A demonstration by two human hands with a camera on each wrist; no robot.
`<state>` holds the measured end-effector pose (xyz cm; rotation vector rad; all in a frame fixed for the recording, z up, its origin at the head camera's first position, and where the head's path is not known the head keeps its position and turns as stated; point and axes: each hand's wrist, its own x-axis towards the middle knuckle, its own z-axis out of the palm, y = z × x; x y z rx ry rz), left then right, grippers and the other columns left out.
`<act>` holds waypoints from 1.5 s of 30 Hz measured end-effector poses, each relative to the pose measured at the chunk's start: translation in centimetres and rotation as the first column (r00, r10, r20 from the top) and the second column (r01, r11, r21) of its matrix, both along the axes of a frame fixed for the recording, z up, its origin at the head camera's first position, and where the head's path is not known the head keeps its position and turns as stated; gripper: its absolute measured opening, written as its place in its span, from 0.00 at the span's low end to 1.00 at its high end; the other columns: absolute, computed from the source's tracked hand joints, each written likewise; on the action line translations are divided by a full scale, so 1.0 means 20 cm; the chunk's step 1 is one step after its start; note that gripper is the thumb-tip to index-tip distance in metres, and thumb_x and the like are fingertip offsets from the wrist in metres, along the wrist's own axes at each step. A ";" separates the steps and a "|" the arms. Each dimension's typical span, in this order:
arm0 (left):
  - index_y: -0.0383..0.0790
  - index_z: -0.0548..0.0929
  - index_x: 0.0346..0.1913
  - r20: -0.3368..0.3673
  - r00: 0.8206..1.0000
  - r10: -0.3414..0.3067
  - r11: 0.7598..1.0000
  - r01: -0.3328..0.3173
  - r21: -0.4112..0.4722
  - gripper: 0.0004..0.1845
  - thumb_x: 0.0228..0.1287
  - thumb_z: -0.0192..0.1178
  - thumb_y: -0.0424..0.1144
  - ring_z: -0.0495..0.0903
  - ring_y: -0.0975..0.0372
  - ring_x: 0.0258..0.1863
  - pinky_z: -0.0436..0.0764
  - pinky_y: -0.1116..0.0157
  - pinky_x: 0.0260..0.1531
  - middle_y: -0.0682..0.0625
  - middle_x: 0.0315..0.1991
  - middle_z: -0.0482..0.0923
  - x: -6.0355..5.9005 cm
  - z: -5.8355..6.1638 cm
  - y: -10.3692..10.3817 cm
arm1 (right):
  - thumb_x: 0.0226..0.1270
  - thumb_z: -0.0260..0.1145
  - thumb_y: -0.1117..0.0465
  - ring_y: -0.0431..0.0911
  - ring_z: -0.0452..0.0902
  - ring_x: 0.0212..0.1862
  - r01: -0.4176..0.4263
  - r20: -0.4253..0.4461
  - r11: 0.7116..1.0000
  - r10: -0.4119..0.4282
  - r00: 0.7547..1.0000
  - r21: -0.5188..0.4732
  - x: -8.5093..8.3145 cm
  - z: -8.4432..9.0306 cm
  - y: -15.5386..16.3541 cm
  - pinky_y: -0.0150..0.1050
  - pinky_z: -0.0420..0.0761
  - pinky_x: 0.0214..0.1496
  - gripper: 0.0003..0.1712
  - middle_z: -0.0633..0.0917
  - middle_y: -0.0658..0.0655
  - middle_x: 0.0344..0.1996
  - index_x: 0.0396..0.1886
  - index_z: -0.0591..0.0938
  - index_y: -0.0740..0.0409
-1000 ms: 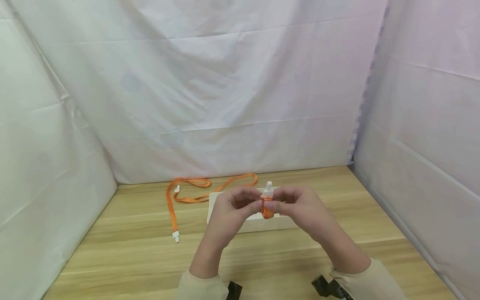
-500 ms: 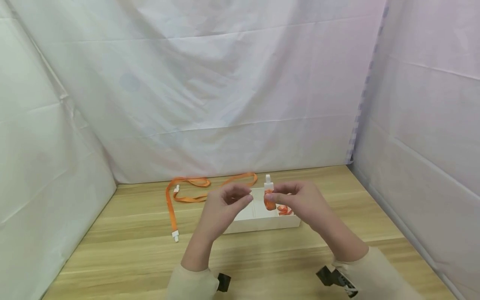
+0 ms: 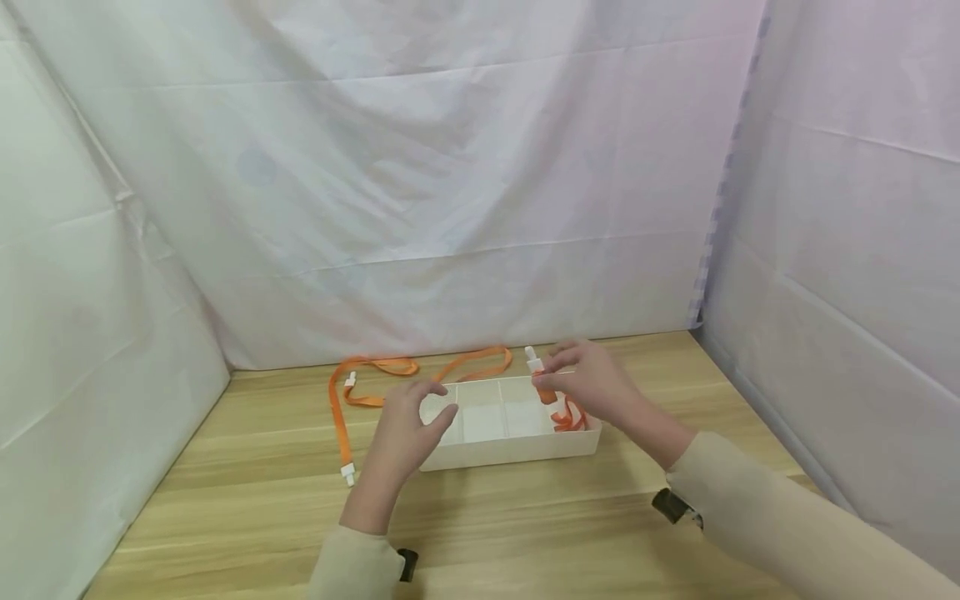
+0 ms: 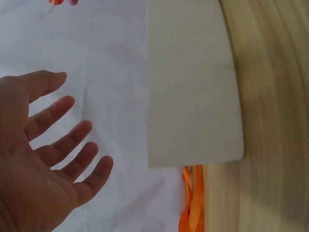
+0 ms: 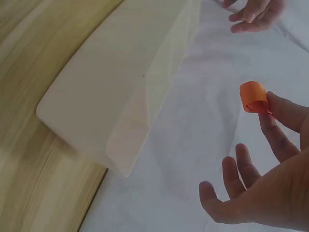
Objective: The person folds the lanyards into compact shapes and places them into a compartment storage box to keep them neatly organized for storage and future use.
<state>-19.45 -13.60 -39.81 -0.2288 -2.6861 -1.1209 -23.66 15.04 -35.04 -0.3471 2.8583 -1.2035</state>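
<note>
- While the right hand (image 3: 592, 385) pinches a rolled orange lanyard (image 3: 544, 392) between thumb and forefinger, it hovers just right of centre in the head view, over the right end of a white divided box (image 3: 510, 446); its other fingers are spread loosely
- Seen from the right wrist, the rolled orange lanyard (image 5: 253, 97) shows as a tight coil at the fingertip in the upper right of the frame, with a white clip standing above it in the head view
- Left of centre, the left hand (image 3: 408, 425) holds nothing, its fingers spread and relaxed, close over the box's left end; whether it touches the box I cannot tell
- More orange strap (image 3: 570, 417) lies in the rightmost compartment of the box, under the right hand
- A second orange lanyard (image 3: 375, 377) lies loose on the wooden tabletop (image 3: 247, 500), behind and to the left of the box, one white end near the left wrist
- White cloth (image 3: 420, 167) hangs behind and at both sides
</note>
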 end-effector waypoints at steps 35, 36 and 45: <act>0.39 0.45 0.87 0.249 0.963 0.102 0.899 0.018 -0.437 0.69 0.59 0.48 0.88 0.40 0.37 0.87 0.50 0.20 0.73 0.36 0.88 0.39 -0.16 -0.27 -0.11 | 0.62 0.80 0.50 0.65 0.36 0.88 -0.077 -0.078 0.903 0.120 0.990 0.422 -0.23 -0.24 -0.13 0.94 0.44 0.65 0.11 0.55 0.53 0.88 0.20 0.91 0.35; 0.39 0.45 0.87 0.250 0.963 0.102 0.899 0.019 -0.438 0.69 0.59 0.47 0.88 0.40 0.38 0.87 0.50 0.20 0.73 0.36 0.88 0.38 -0.16 -0.27 -0.11 | 0.61 0.80 0.49 0.65 0.35 0.89 -0.077 -0.073 0.901 0.119 0.990 0.426 -0.24 -0.24 -0.13 0.95 0.43 0.65 0.11 0.54 0.52 0.88 0.20 0.90 0.35; 0.38 0.40 0.87 0.267 0.956 0.124 0.904 0.002 -0.427 0.72 0.57 0.46 0.90 0.38 0.38 0.88 0.48 0.21 0.74 0.35 0.88 0.33 -0.15 -0.29 -0.12 | 0.62 0.80 0.45 0.64 0.34 0.89 -0.089 -0.047 0.878 0.126 0.991 0.470 -0.27 -0.22 -0.14 0.93 0.39 0.68 0.10 0.50 0.52 0.89 0.22 0.91 0.33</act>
